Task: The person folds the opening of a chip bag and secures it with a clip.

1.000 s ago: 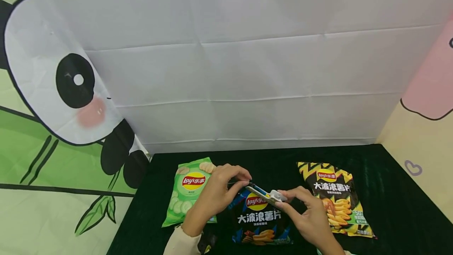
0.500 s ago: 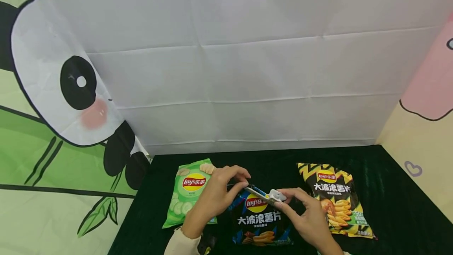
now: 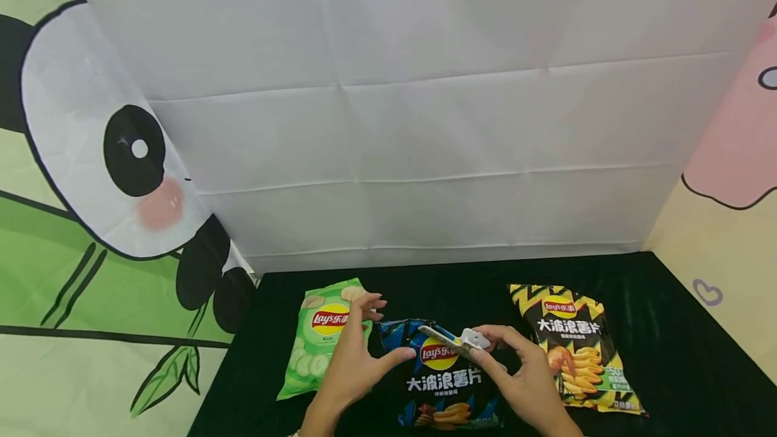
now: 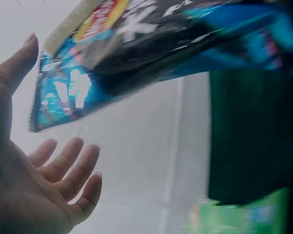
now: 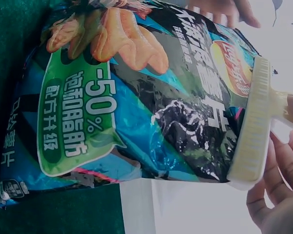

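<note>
Drawn back since half a second ago, from the top edge of the blue bag (image 3: 449,393) to a place lower and farther left in the frame: left hand (image 3: 357,353). Released, with thumb and fingers spread and nothing in them; in the left wrist view, well below the bag's blue corner, with only the thumb near it. Nearly unchanged: right hand (image 3: 525,364), at lower right of centre, grasping the white clip (image 3: 470,340) by its knob between thumb and fingers. Laid along the bag's top edge, sloping down to the right in the head view; hard to tell how firmly clamped. Still at the lower centre of the frame, between both hands: blue bag, with a crumpled blue corner poking out past the clip.

At lower left of centre, partly behind the left hand: green bag (image 3: 309,349). At lower right, just beyond the right hand: yellow bag (image 3: 577,336). Beneath everything: dark table (image 3: 686,342). Above, filling the upper frame: white backdrop (image 3: 413,127), beside a panda print (image 3: 67,127) at left.
</note>
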A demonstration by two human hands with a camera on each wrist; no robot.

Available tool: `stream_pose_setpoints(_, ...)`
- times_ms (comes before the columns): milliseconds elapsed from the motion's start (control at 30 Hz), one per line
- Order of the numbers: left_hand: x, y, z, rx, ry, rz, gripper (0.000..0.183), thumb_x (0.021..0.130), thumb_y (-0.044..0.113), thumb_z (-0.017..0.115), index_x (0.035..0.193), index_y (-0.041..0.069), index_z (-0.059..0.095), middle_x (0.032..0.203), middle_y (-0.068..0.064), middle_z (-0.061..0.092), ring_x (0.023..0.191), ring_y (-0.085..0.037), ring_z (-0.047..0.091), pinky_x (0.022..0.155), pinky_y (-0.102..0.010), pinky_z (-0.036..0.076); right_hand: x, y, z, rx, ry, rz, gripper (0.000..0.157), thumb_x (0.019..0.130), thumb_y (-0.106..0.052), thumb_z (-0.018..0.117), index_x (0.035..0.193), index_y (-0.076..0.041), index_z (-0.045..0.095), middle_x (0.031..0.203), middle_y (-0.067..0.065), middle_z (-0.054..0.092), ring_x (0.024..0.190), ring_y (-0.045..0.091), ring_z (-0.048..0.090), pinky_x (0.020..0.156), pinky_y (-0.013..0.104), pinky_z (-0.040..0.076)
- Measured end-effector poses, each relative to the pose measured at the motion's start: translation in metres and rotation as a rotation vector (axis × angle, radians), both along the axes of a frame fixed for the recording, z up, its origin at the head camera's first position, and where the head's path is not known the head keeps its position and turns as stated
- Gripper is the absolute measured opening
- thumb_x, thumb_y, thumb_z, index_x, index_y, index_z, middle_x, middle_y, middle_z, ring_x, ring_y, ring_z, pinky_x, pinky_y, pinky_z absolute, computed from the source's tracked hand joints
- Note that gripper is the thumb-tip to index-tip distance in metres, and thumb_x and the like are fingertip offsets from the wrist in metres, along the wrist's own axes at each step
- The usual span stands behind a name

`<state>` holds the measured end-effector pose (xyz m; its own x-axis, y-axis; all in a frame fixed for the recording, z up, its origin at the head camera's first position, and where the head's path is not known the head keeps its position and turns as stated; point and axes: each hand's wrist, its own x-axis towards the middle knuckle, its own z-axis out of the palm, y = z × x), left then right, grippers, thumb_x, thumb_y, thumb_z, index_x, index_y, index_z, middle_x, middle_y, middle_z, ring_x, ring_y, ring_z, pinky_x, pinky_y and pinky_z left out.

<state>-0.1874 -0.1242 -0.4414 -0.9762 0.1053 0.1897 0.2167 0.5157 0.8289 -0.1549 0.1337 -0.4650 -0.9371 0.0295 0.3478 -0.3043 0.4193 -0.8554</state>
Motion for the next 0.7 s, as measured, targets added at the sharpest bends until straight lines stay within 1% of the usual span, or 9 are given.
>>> stream_pose_setpoints(67, 0.004, 0.001, -0.012, 0.015, -0.096, -0.015, 0.088, 0.07, 0.049, 0.08, 0.139, 0.033, 0.027, 0.132, 0.003, 0.049, 0.117, -0.021, 0.048, 0.101, -0.051, 0.04, 0.001, 0.0, 0.0, -0.018, -0.01, 0.006, 0.022, 0.085, -0.027, 0.071, 0.105, -0.031, 0.064, 0.097, -0.014, 0.064, 0.082, 0.006, 0.056, 0.079, 0.025, 0.048)
stream_pose_setpoints(200, 0.015, 0.008, -0.039, 0.06, -0.317, -0.064, 0.095, 0.071, 0.051, 0.077, 0.143, 0.026, 0.021, 0.131, -0.006, 0.051, 0.118, -0.023, 0.05, 0.1, -0.053, 0.043, 0.004, 0.0, 0.0, -0.07, -0.046, 0.018, 0.022, 0.086, -0.026, 0.069, 0.107, -0.03, 0.064, 0.102, -0.013, 0.065, 0.085, 0.008, 0.057, 0.081, 0.026, 0.048)
stream_pose_setpoints(233, 0.017, 0.009, -0.045, 0.083, -0.359, -0.081, 0.096, 0.072, 0.051, 0.077, 0.144, 0.024, 0.02, 0.131, -0.007, 0.051, 0.118, -0.024, 0.051, 0.1, -0.053, 0.044, 0.004, 0.001, -0.001, -0.079, -0.049, 0.022, 0.022, 0.087, -0.025, 0.069, 0.107, -0.029, 0.064, 0.104, -0.012, 0.065, 0.085, 0.008, 0.057, 0.082, 0.026, 0.048)
stream_pose_setpoints(300, 0.02, 0.011, -0.056, 0.129, -0.419, -0.12, 0.098, 0.072, 0.049, 0.078, 0.144, 0.022, 0.018, 0.134, -0.009, 0.051, 0.121, -0.026, 0.053, 0.1, -0.054, 0.044, 0.005, 0.001, -0.001, -0.091, -0.052, 0.028, 0.021, 0.087, -0.025, 0.068, 0.108, -0.028, 0.064, 0.104, -0.011, 0.065, 0.085, 0.009, 0.056, 0.081, 0.025, 0.048)
stream_pose_setpoints(367, 0.022, 0.01, -0.066, 0.173, -0.446, -0.186, 0.096, 0.072, 0.044, 0.079, 0.143, 0.024, 0.018, 0.136, -0.008, 0.05, 0.121, -0.027, 0.053, 0.101, -0.052, 0.045, 0.005, 0.002, -0.002, -0.101, -0.051, 0.03, 0.021, 0.088, -0.024, 0.067, 0.108, -0.026, 0.064, 0.104, -0.01, 0.065, 0.086, 0.009, 0.056, 0.081, 0.024, 0.048)
stream_pose_setpoints(433, 0.023, 0.009, -0.073, 0.208, -0.466, -0.263, 0.097, 0.074, 0.04, 0.079, 0.145, 0.029, 0.015, 0.14, -0.008, 0.047, 0.123, -0.027, 0.053, 0.101, -0.049, 0.046, 0.005, 0.003, -0.002, -0.12, -0.052, 0.034, 0.021, 0.088, -0.023, 0.067, 0.109, -0.025, 0.064, 0.104, -0.009, 0.066, 0.086, 0.01, 0.056, 0.081, 0.024, 0.048)
stream_pose_setpoints(533, 0.022, 0.007, -0.082, 0.203, -0.476, -0.366, 0.098, 0.075, 0.036, 0.079, 0.147, 0.034, 0.012, 0.143, -0.006, 0.045, 0.125, -0.027, 0.052, 0.102, -0.044, 0.047, 0.005, 0.005, -0.003, -0.143, -0.05, 0.06, 0.02, 0.089, -0.022, 0.065, 0.11, -0.022, 0.064, 0.105, -0.006, 0.065, 0.087, 0.01, 0.056, 0.081, 0.022, 0.048)
stream_pose_setpoints(633, 0.021, 0.006, -0.088, 0.177, -0.471, -0.408, 0.096, 0.075, 0.033, 0.079, 0.147, 0.034, 0.015, 0.143, -0.006, 0.046, 0.125, -0.026, 0.053, 0.101, -0.043, 0.047, 0.006, 0.006, -0.003, -0.162, -0.048, 0.095, 0.021, 0.09, -0.022, 0.064, 0.111, -0.02, 0.063, 0.106, -0.003, 0.065, 0.086, 0.011, 0.056, 0.08, 0.021, 0.048)
stream_pose_setpoints(700, 0.021, 0.005, -0.09, 0.156, -0.463, -0.404, 0.094, 0.075, 0.033, 0.079, 0.147, 0.032, 0.019, 0.141, -0.006, 0.048, 0.124, -0.026, 0.054, 0.101, -0.043, 0.047, 0.007, 0.006, -0.005, -0.163, -0.053, 0.112, 0.022, 0.091, -0.022, 0.063, 0.112, -0.02, 0.063, 0.106, -0.002, 0.065, 0.085, 0.012, 0.056, 0.078, 0.021, 0.048)
